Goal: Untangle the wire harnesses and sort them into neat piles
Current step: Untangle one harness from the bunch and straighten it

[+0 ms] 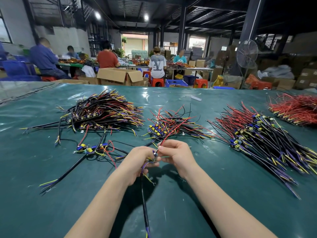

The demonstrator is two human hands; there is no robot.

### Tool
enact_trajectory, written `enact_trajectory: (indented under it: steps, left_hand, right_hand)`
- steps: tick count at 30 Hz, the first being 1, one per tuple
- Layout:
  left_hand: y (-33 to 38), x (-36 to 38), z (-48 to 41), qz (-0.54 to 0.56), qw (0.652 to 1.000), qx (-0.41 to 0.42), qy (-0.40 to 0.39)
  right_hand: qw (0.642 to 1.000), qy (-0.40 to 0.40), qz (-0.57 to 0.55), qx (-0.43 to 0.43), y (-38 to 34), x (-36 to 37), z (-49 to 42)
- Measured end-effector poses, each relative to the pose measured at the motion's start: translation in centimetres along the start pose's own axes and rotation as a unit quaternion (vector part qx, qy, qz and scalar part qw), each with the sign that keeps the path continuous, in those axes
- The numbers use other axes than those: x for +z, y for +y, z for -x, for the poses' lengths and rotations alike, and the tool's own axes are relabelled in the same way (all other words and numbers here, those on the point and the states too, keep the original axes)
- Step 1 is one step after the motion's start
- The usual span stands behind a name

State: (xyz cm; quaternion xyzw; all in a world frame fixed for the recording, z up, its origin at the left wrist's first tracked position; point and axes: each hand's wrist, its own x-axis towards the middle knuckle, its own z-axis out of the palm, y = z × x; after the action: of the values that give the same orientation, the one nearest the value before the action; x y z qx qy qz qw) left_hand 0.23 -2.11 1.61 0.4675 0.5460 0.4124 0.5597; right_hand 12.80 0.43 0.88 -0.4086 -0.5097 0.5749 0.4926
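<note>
Left hand (142, 157) and right hand (177, 155) grip harness (143, 200); box (118, 75) contents hidden.

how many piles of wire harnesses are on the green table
4: a mostly black pile at far left, a small mixed pile in the middle, a long pile to its right, a red pile at the right edge, partly cut off. Loose harnesses lie front left.

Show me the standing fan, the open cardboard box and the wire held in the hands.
standing fan (247, 54), head view, middle of its round cage.
cardboard box (111, 75), head view, folded-down front flap.
held wire (144, 200), head view, black tail nearest the camera.
</note>
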Motion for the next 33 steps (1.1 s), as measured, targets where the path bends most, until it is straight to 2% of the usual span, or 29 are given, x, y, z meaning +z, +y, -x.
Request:
enact_trajectory:
  steps: [4, 8, 15, 18, 22, 28, 33]
  left_hand:
    - [-0.6, 1.2, -0.2, 0.000, 0.995, 0.074, 0.068]
    - [-1.0, 1.5, -0.5, -0.008, 0.994, 0.065, 0.085]
    - [-1.1, 2.0, -0.7, -0.031, 0.999, 0.013, -0.002]
    - [-0.9, 1.9, -0.8, -0.087, 0.996, 0.022, -0.002]
    - [-0.9, 1.9, -0.7, -0.099, 0.995, 0.031, 0.007]
    - [-1.3, 1.8, -0.8, -0.113, 0.987, 0.091, 0.065]
    - [-1.5, 1.4, -1.0, -0.116, 0.987, 0.084, 0.078]
  right_hand:
    - [0.998, 0.048, 0.023, -0.037, 0.4, 0.3, 0.0]
    - [0.996, 0.075, 0.012, -0.050, 0.4, 0.3, -0.1]
    - [0.988, 0.145, 0.011, -0.055, 0.5, -1.1, -0.8]
    - [0.983, 0.167, 0.029, -0.077, 0.7, -1.4, -1.2]
    - [0.972, 0.197, 0.012, -0.127, 0.5, -1.9, -1.5]
    - [0.967, 0.188, -0.099, -0.137, 0.0, -2.1, -1.3]
    - [0.968, 0.159, -0.160, -0.112, -0.5, -2.0, -1.1]
